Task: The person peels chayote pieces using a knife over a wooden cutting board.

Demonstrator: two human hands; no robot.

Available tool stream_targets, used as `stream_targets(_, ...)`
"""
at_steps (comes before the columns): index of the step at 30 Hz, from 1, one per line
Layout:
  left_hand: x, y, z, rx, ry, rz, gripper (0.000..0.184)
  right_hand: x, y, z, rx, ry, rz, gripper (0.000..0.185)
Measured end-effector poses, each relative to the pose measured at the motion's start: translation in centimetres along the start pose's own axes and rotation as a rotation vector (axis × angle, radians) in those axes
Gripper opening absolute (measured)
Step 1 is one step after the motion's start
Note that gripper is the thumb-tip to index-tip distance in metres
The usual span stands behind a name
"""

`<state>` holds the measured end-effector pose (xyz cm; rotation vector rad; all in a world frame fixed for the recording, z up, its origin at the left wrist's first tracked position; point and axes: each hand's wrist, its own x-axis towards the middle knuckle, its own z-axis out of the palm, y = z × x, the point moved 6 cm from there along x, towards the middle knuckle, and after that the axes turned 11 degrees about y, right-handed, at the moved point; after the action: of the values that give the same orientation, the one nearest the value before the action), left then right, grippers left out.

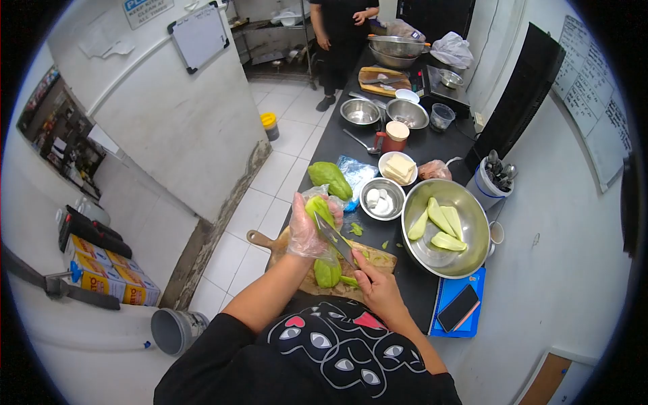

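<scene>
My left hand (307, 236), in a clear plastic glove, grips a green chayote piece (318, 208) above the wooden cutting board (278, 246). In my right hand (376, 278) is a knife (332, 233), its blade against or very near the chayote's side. Another chayote piece (327, 274) lies on the board below my hands, with green peelings beside it. Just beyond my left hand rests a larger chayote (329, 178) on the dark counter. To the right, a big steel bowl (420, 262) holds several pale peeled chayote pieces (445, 217).
Close by stand a small steel bowl (383, 214) with white contents, a plate of pale yellow blocks (398, 169) and a red mug (393, 137). A phone (459, 308) lies on a blue folder at the right. Another person (343, 34) stands at the counter's far end.
</scene>
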<state>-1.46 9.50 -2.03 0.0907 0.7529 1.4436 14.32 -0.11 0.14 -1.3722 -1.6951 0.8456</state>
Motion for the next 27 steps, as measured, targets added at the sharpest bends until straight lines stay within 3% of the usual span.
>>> stream_targets(7,-0.2,0.5,0.3,-0.034,0.034,0.075,0.057,0.1,-0.8,-0.2,-0.043,-0.005,-0.033,0.04)
stream_targets(10,0.2,0.9,0.1,0.03,-0.046,0.276,0.058,0.0,-0.2,0.2,0.007,-0.061,0.148,0.04)
stream_targets(13,-1.0,2.2,1.2,0.194,-0.126,0.519,0.06,0.0,-0.1,0.3,-0.033,0.05,-0.029,0.044)
stream_targets(16,-1.4,2.7,1.6,0.27,-0.174,0.627,0.061,0.0,-0.4,0.1,-0.018,0.052,-0.004,0.044)
stream_targets(19,-1.8,2.8,1.6,0.339,-0.133,0.668,0.061,0.0,-0.4,0.2,0.01,0.081,-0.049,0.043)
stream_targets(22,-0.2,1.6,1.1,0.118,-0.092,0.425,0.061,0.1,-0.1,0.2,0.003,0.092,-0.033,0.042)
stream_targets(25,-1.0,1.3,1.2,0.051,-0.057,0.397,0.06,-0.1,0.0,0.3,0.026,0.013,0.086,0.039)
stream_targets(27,-1.0,1.7,1.7,0.114,-0.155,0.539,0.058,0.0,-0.2,0.1,0.021,0.03,0.034,0.039)
